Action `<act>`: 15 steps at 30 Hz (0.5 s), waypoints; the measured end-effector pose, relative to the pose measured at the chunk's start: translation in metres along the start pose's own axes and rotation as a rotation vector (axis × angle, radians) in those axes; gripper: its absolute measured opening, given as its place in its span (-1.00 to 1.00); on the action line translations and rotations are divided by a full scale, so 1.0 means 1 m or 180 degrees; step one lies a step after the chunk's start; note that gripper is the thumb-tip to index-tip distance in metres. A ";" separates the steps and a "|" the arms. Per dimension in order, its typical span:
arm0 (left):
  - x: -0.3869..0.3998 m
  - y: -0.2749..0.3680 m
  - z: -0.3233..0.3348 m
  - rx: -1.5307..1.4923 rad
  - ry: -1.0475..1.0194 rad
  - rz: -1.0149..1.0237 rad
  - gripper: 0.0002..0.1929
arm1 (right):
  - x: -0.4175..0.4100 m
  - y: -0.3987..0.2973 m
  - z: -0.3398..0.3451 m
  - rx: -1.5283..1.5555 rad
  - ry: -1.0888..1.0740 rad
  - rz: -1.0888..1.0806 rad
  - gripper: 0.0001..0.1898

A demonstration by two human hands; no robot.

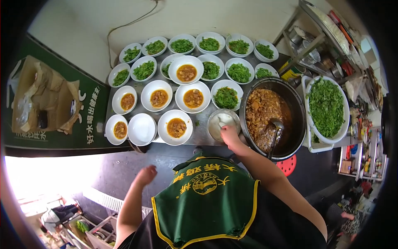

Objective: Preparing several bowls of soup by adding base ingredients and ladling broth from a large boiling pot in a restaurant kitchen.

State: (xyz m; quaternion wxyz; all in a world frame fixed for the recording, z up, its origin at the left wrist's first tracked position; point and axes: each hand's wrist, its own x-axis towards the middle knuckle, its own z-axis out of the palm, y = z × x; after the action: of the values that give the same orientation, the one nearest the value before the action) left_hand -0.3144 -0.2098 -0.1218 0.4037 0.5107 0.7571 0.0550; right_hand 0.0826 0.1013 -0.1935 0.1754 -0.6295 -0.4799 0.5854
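Observation:
My right hand (230, 135) reaches into a round metal bowl (213, 134) of white granular seasoning. Its fingers are closed on what looks like a small spoon (221, 124), mostly covered by the hand. Just right of that bowl stands a large dark pot (290, 93) of minced brown stew, with a metal ladle (274, 137) resting in it. My left hand (146, 176) hangs in the air short of the counter, touching nothing; its fingers are partly hidden. Nearest to it are a white bowl (142, 129) stacked on others and a bowl with stew (176, 127).
Several white bowls hold chopped green herbs (182, 46) in the back rows of the steel counter (201, 132). One stew bowl (186, 72) sits across other bowls' rims. At right are a white tub of herbs (326, 107) and a metal rack (295, 57). A paper bag (46, 102) lies left.

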 end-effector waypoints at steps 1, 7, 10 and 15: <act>-0.017 -0.027 0.039 0.0200 -0.0174 -0.0215 -0.68 | 0.010 0.012 0.002 -0.0232 -0.0070 -0.0207 -0.83; -0.058 -0.150 0.251 -0.1419 -0.0793 -0.1614 -0.67 | -0.075 -0.075 -0.044 0.0133 -0.0515 -0.0041 -0.81; -0.049 -0.134 0.264 -0.1878 -0.0333 -0.2032 -0.75 | -0.101 -0.105 -0.036 -0.0800 -0.0351 -0.1260 -0.79; -0.019 -0.140 0.227 -0.1615 -0.0360 -0.0512 -0.76 | -0.077 -0.097 -0.031 -0.2362 0.0175 -0.1496 -0.78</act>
State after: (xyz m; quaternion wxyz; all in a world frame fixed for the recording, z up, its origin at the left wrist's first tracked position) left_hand -0.2621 -0.3657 -0.3322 0.5635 0.3336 0.7335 0.1821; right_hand 0.0828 0.0961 -0.0660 0.0786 -0.5389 -0.7830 0.3007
